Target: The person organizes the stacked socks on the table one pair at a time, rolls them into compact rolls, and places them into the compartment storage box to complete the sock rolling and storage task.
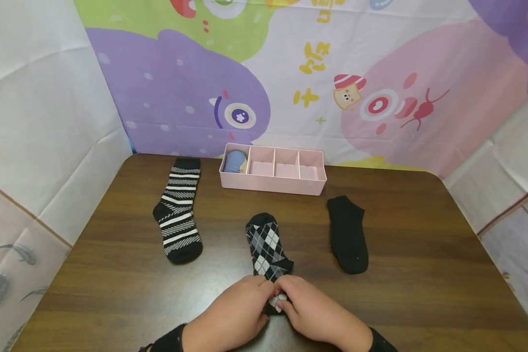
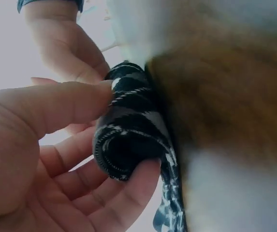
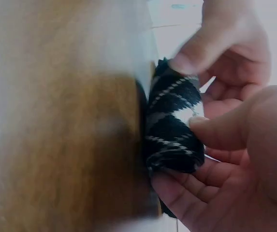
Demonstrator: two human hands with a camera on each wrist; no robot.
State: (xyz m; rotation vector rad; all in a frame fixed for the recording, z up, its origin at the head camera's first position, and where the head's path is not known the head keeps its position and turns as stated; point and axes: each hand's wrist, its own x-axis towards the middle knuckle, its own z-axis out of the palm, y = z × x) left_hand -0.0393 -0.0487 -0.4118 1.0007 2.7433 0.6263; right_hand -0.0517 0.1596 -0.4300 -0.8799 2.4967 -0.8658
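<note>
At the near table edge, the left hand (image 1: 231,315) and right hand (image 1: 317,313) both pinch the rolled end of the argyle sock (image 1: 268,247); the roll is only begun, and most of the sock lies flat. Beyond it on the dark wooden table (image 1: 422,274), a striped sock (image 1: 178,215) and a black sock (image 1: 347,234) lie unrolled. The pink divided box (image 1: 273,183) holds one blue roll (image 1: 235,160); three compartments are empty. A cartoon backdrop (image 1: 290,73) stands behind.

Yellow characters are showing on the cartoon backdrop (image 1: 317,63) behind the table, but none is reading clearly; the socks and organiser are carrying no legible markings.
</note>
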